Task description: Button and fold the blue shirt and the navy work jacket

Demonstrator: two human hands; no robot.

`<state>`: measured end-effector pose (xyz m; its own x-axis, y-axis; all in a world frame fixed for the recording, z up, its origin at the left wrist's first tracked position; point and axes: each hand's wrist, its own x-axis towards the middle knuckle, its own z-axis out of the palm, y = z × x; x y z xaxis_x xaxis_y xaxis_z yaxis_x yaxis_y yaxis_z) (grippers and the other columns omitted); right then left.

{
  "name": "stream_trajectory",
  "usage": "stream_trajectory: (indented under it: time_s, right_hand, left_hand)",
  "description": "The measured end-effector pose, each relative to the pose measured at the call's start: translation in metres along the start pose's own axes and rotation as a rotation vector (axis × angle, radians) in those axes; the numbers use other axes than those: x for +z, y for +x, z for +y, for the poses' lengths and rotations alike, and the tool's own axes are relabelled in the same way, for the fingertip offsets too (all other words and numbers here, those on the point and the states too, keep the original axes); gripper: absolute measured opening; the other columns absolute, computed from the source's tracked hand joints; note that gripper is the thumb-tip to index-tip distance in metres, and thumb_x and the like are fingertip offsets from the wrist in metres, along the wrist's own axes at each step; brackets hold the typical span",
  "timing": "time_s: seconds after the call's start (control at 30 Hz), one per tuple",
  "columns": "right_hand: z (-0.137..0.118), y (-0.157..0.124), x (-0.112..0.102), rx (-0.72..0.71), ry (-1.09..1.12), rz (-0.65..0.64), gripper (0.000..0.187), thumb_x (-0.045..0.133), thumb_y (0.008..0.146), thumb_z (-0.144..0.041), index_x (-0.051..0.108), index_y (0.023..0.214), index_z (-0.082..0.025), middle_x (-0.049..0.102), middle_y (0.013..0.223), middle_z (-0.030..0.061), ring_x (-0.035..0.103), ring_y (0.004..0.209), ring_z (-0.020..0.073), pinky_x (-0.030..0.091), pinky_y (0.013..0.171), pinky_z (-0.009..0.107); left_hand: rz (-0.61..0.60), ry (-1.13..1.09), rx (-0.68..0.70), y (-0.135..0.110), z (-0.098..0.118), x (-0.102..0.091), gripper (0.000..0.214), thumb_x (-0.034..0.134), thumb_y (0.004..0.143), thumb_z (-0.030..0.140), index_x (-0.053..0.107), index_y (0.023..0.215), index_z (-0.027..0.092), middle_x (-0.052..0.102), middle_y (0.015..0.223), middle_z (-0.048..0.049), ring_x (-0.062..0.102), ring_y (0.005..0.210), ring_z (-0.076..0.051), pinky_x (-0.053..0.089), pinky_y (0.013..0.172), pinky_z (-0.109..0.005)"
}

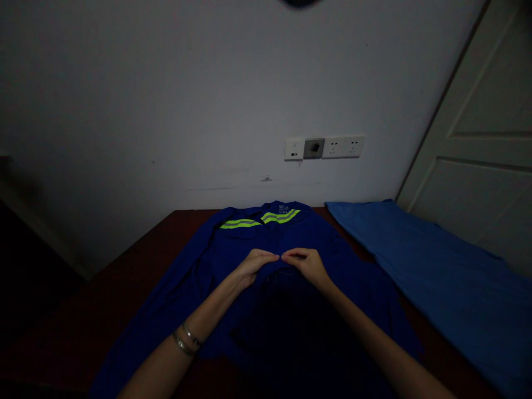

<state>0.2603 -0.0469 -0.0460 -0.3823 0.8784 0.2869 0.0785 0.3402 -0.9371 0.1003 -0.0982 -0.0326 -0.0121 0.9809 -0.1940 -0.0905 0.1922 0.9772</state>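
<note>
2 hands, left hand and right hand, fingertips nearly touching, both pinching dark blue jacket beneath them on table

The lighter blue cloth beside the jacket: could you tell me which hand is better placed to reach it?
Probably the right hand: with the left hand it pinches the jacket centrally, and the lighter blue cloth lies on its side.

The jacket is seen to be of dark blue cloth, matt and softly creased, crossed by stripes of bright yellow-green reflective tape. A lighter blue cloth, matt and smooth, is laid beside it. The counter is of dark reddish wood, smoothly finished. The bracelets appear as polished metal. The socket plates are of glossy white plastic.
</note>
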Motion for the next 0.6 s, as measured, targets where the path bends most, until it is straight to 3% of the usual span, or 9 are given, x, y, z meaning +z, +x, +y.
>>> stream_trajectory:
  time_s: [0.2, 0.4, 0.6]
  right_hand:
    - [-0.0017, 0.0015, -0.0009, 0.082, 0.050, -0.024, 0.019, 0.066, 0.057, -0.034, 0.069, 0.064, -0.016, 0.068, 0.066, 0.0041, 0.061, 0.066, 0.0181, 0.046, 0.066, 0.030]
    - [-0.0013, 0.0018, -0.0015, 0.111, 0.067, -0.011, 0.022, 0.066, 0.056, -0.036, 0.069, 0.064, -0.016, 0.068, 0.067, 0.0043, 0.061, 0.067, 0.0185, 0.046, 0.066, 0.030]
    - [0.0014, 0.0048, -0.0032, 0.134, 0.061, -0.051, 0.022, 0.068, 0.054, -0.037, 0.070, 0.063, -0.017, 0.069, 0.069, 0.0043, 0.062, 0.070, 0.0189, 0.046, 0.070, 0.031]
  left_hand:
    - [0.075, 0.205, 0.081, -0.0014, 0.0007, 0.0037, 0.028, 0.067, 0.059, 0.039, 0.067, 0.061, 0.011, 0.060, 0.053, 0.0004, 0.046, 0.048, -0.009, 0.033, 0.050, -0.021]
    - [0.096, 0.338, 0.160, -0.0025, -0.0005, 0.0055, 0.030, 0.070, 0.056, 0.037, 0.069, 0.069, 0.011, 0.064, 0.064, -0.0012, 0.052, 0.059, -0.012, 0.035, 0.056, -0.022]
    - [0.123, 0.476, 0.221, -0.0004, -0.0013, 0.0050, 0.023, 0.065, 0.060, 0.033, 0.069, 0.070, 0.012, 0.063, 0.063, 0.0004, 0.052, 0.061, -0.013, 0.036, 0.058, -0.022]
